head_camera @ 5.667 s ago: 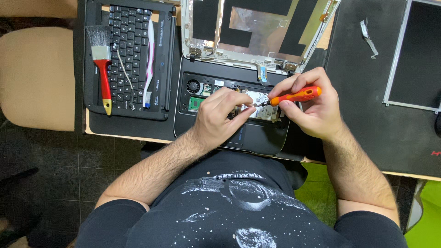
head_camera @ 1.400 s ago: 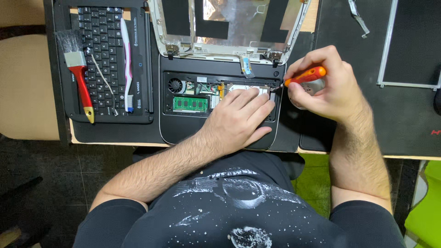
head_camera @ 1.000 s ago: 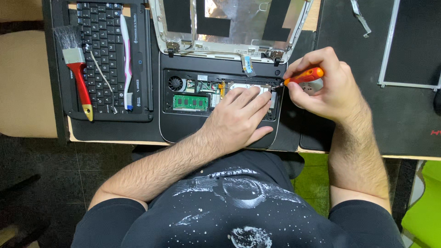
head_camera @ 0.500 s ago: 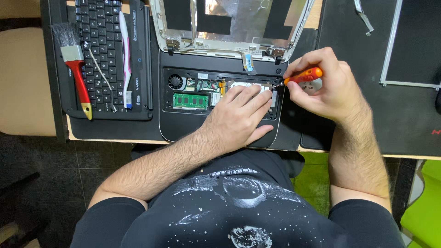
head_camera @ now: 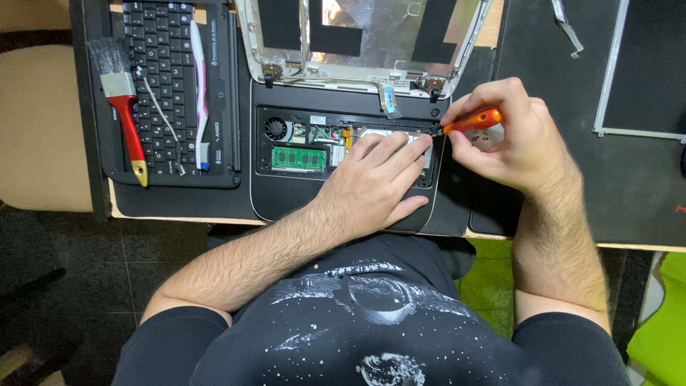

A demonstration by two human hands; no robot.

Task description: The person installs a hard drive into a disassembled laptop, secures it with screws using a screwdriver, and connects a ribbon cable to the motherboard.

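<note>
On the far left, lying across the detached keyboard: a red-handled paintbrush and a white toothbrush, both loose and well apart from either hand. Little risk there beyond being knocked off the desk edge by a careless elbow.

Next along, the opened laptop base, sitting at the near edge of the desk right in front of the body, with its fan and green memory module laid bare. Pressed flat on that base, just right of the module: the left hand, fingers extended and gripping nothing, fingertips close to the tip of the tool.

Likeliest hazard: a slip of the tip into those fingertips, or sideways across the exposed board, brought on by too much push or a tilted shaft. Also possible: a chewed screw head from turning off-axis, though too small here to tell whether seated in a screw at all.

Further right, the orange-handled screwdriver, pinched between thumb and curled fingers of the right hand, tip down at the upper right corner of the base, near the hinge.

Above, the emptied lid shell, tilted back, its ribbon cable hanging toward the base; open to a tug or tear with any shifting of the base under the palm.

Far right, a bare display panel on the black mat, well apart and out of harm's way
</note>
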